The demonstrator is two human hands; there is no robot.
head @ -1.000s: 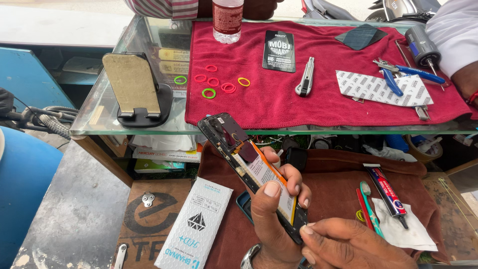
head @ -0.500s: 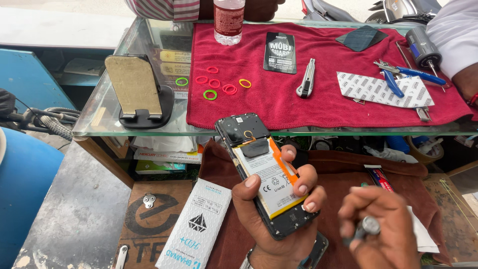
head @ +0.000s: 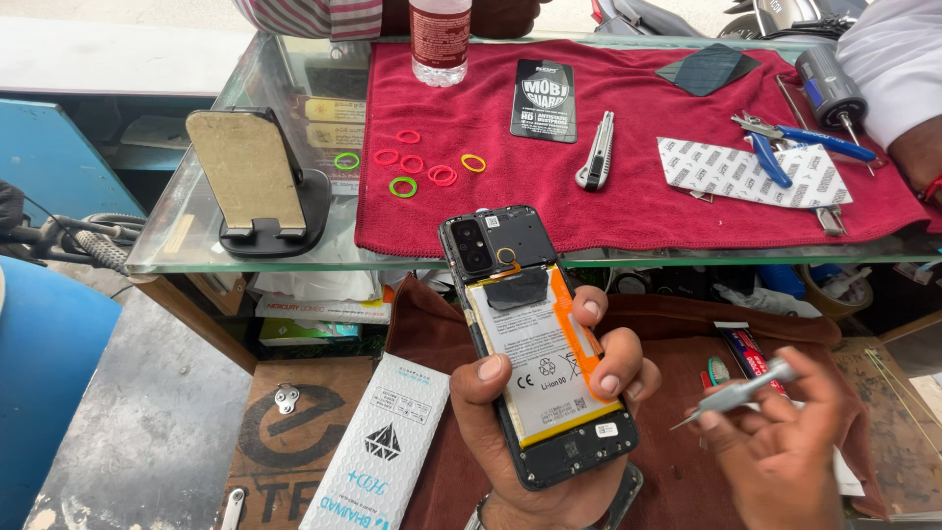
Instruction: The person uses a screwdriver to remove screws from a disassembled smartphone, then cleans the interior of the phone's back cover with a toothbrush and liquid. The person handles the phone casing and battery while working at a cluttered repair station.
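Note:
My left hand [head: 538, 488] grips an opened smartphone [head: 535, 344] with its back cover off, showing the white battery, an orange flex strip and the black camera block. The thumb rests on the phone's left edge and the fingers curl around the right edge. My right hand [head: 790, 447] is to the right of the phone and apart from it. It pinches a thin silver screwdriver [head: 736, 395] whose tip points left towards the phone's lower right corner.
On the glass counter lies a red cloth [head: 638, 211] with coloured rubber bands [head: 422, 169], a utility knife [head: 596, 152], blue-handled pliers [head: 797, 143] and a bottle [head: 440, 39]. A phone stand [head: 257, 186] stands left. A white box [head: 378, 451] lies below. Another person's arm [head: 898, 69] reaches in at the top right.
The phone has turned from a steep tilt to lie open-side up in my left hand. My right hand left the phone, moved right and now holds the silver screwdriver.

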